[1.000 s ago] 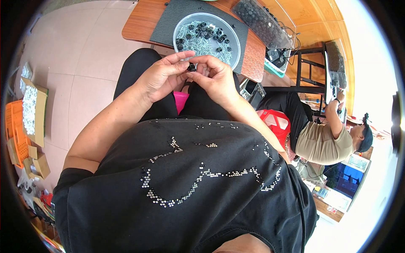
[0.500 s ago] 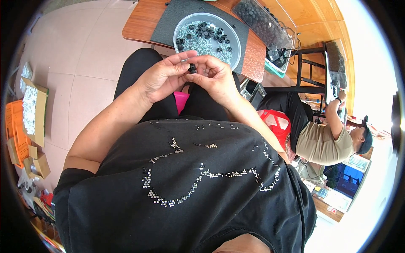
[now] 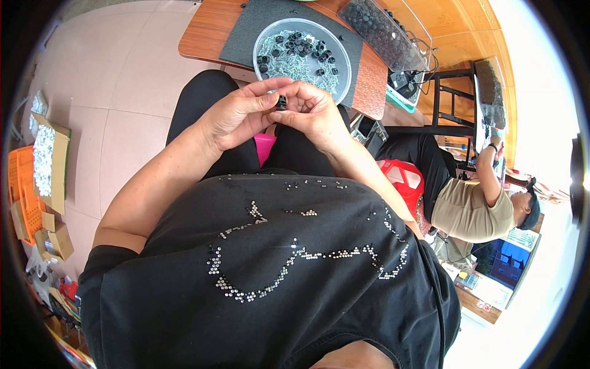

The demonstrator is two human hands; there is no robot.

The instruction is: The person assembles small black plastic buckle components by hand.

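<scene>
A small black plastic part (image 3: 281, 103) is pinched between my two hands, just above my lap. My left hand (image 3: 238, 112) has its thumb and fingers against one side of the part. From the other side, my right hand (image 3: 308, 109) grips it with thumb and forefinger. Its exact kind is too small to make out. Beyond the hands, a round clear tub (image 3: 257, 44) holds many silvery screws (image 3: 284, 64) with several black plastic parts (image 3: 299, 44) lying on top.
The tub stands on a dark mat (image 3: 241, 42) on a wooden table (image 3: 206, 27). A clear bin (image 3: 387, 37) of black parts is at the far right. Another person (image 3: 473, 206) sits to the right beside a red stool (image 3: 401, 178). Boxes and an orange crate (image 3: 21, 184) stand left.
My right fingers have shifted slightly around the black part, and more of it shows. The other person's hand has moved a little.
</scene>
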